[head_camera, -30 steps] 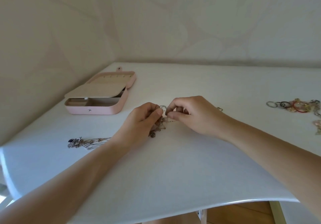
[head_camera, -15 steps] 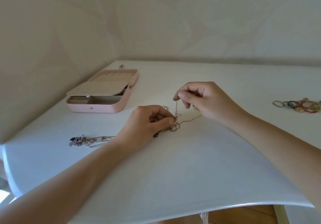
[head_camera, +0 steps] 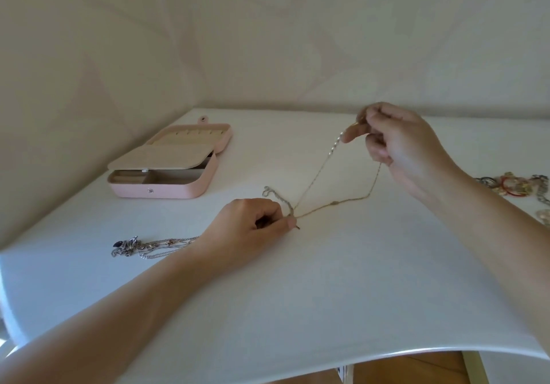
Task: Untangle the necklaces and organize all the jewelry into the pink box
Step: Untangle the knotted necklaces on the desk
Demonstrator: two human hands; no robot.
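Note:
My left hand (head_camera: pixel 253 223) rests on the white table (head_camera: pixel 297 294) and pinches the tangled end of the chains against it. My right hand (head_camera: pixel 395 145) is raised above the table and pinches a thin gold necklace (head_camera: pixel 315 175), drawn taut in two strands from the knot up to my fingers. A silver chain end (head_camera: pixel 275 194) curls out beside my left fingers. Silver necklaces with a dark pendant (head_camera: pixel 143 246) lie left of my left wrist. The pink box (head_camera: pixel 169 167) stands open at the back left, its beige inner flap half over the compartments.
A pile of rings and bracelets (head_camera: pixel 515 185) lies at the table's right edge. Walls close the table in at the left and back. The table's front edge curves below my forearms, with wooden floor showing under it.
My right hand has lifted up and to the right, pulling the gold necklace out of the tangle into two long taut strands. My left hand stays down, holding the knot.

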